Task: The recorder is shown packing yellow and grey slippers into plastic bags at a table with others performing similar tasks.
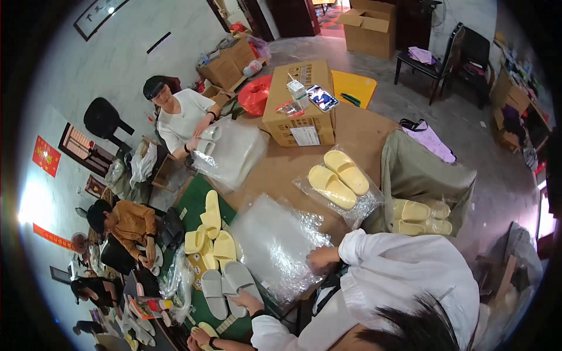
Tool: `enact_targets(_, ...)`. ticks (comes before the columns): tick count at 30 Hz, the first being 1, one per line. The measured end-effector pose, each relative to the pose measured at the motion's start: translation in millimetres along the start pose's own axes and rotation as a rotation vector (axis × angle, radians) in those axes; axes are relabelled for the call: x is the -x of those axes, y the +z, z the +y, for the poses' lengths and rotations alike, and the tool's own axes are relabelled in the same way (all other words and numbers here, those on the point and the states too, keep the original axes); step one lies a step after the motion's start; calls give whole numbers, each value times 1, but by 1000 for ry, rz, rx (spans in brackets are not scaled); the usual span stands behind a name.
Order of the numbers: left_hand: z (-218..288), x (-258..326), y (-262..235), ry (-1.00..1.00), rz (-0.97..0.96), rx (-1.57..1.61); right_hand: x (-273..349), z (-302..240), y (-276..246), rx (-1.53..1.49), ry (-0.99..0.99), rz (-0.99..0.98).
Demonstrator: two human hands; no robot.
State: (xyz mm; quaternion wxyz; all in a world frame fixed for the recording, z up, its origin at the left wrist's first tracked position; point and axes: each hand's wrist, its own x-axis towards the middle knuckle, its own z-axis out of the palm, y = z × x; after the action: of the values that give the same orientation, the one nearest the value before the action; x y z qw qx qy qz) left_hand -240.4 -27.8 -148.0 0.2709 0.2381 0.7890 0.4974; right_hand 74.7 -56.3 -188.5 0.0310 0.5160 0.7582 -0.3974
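Observation:
My left hand (249, 301), at the lower middle, closes on the heel end of a grey slipper (241, 278). A second grey slipper (214, 295) lies beside it on the green mat (196, 187). My right hand (322, 260) has its fingers curled at the right edge of a stack of clear plastic bags (275, 240); its fingertips are partly hidden. Several pale yellow slippers (212, 213) are heaped beyond the grey ones. Farther right, a yellow pair (339, 178) lies inside a clear bag on the brown table (369, 140).
An olive sack (410, 167) with bagged yellow slippers stands at the right edge. A cardboard box (298, 128) bears a phone (322, 98) and a drink carton (297, 90). Co-workers sit along the left; one's hand (202, 337) is at the lower edge.

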Motion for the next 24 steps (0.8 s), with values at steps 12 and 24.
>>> enact_targets(12, -26, -69, -20, -153, -270, -128, -35, 3, 54, -116, 297, -24)
enact_targets(24, -86, -120, -59, 38, -573, 300, -67, -16, 115, -225, 655, 462)
